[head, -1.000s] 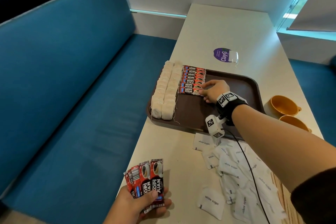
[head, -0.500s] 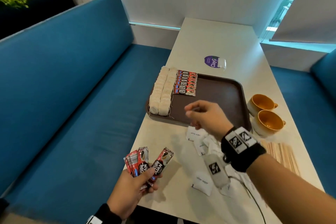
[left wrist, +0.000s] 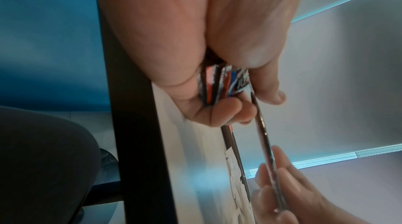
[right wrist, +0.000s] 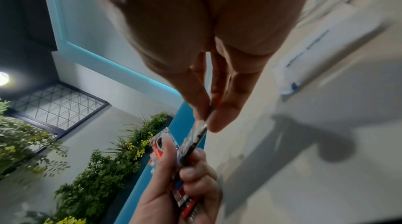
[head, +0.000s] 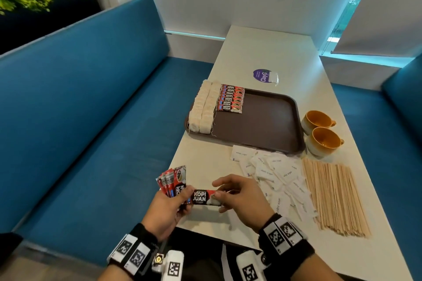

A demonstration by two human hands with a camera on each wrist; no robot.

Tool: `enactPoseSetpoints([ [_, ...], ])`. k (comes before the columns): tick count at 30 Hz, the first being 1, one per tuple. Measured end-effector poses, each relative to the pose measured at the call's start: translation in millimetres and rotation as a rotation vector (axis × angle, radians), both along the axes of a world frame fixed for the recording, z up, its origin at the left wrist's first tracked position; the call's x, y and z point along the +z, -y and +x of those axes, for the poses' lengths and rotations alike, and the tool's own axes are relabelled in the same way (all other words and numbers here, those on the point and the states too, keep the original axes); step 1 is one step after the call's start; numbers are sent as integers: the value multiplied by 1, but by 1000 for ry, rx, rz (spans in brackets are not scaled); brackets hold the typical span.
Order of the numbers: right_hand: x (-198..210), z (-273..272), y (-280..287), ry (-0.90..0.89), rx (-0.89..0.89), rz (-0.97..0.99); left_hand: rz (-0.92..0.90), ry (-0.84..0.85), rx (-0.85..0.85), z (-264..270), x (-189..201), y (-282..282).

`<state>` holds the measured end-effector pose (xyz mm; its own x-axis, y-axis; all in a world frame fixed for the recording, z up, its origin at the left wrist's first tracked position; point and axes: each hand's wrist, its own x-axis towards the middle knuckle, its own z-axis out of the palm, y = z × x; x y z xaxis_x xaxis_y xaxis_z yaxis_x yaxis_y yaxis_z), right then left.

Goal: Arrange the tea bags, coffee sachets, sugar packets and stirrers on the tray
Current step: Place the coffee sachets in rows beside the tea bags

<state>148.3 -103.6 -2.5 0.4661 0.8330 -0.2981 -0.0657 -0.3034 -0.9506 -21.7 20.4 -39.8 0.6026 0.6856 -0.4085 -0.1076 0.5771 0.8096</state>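
At the table's near edge my left hand (head: 175, 203) grips a fan of red coffee sachets (head: 172, 180). One sachet (head: 203, 197) sticks out sideways from that fan, and my right hand (head: 225, 196) pinches its free end between thumb and fingers. The left wrist view shows this sachet (left wrist: 264, 143) edge-on between both hands. Further off lies the brown tray (head: 269, 121), with two rows of white tea bags (head: 204, 107) along its left side and a row of coffee sachets (head: 230, 98) beside them. White sugar packets (head: 274, 173) and wooden stirrers (head: 335, 194) lie loose on the table.
Two orange cups (head: 319, 130) stand right of the tray. A purple sticker (head: 262, 75) lies beyond it. A blue bench (head: 80, 121) runs along the table's left side, and another blue seat (head: 402, 102) is on the right.
My right hand came back from the tray's sachet row to the near edge and took hold of one sachet in the left hand's fan. The view tilted down toward me.
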Motion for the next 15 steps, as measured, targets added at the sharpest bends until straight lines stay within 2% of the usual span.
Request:
enactPoseSetpoints([
  [6, -6, -4, 12, -154, -50, -41, 30, 11, -15, -3, -2, 2],
  [15, -9, 5, 11, -236, -158, 12, 6, -52, 47, 2, 1, 5],
])
